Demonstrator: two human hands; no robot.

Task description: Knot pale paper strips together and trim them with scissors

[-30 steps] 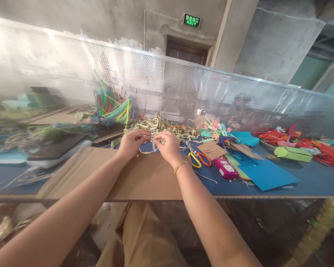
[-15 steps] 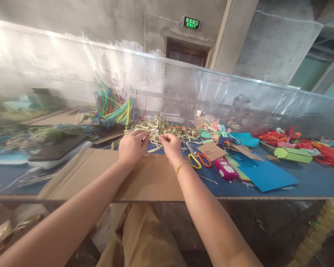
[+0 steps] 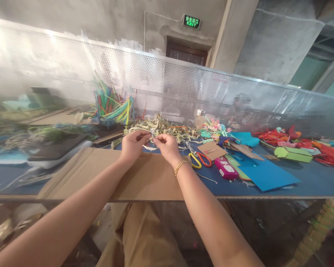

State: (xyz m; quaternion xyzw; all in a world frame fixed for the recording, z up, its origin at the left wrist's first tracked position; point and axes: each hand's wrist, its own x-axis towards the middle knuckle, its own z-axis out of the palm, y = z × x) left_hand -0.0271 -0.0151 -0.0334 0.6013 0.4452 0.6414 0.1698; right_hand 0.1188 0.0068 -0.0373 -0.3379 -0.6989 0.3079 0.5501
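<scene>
My left hand (image 3: 134, 145) and my right hand (image 3: 167, 145) meet fingertip to fingertip above the far edge of a cardboard sheet (image 3: 153, 181). Both are closed in a pinch around something small and pale, too tiny to name. A gold chain bracelet (image 3: 180, 167) circles my right wrist. Just beyond my fingers lies a heap of pale green, crinkled strips (image 3: 167, 128). Scissors with one yellow and one red-orange handle (image 3: 203, 160) rest to the right of my right hand.
Blue card (image 3: 267, 172) and a magenta box (image 3: 226, 168) lie to the right, with red paper pieces (image 3: 284, 137) farther off. Colourful pipe-cleaner-like stems (image 3: 114, 104) stand at the back left. A perforated metal screen (image 3: 180, 81) rises behind the table.
My right hand has shifted slightly left, so my fingertips are now closer together. My left hand has moved only a little.
</scene>
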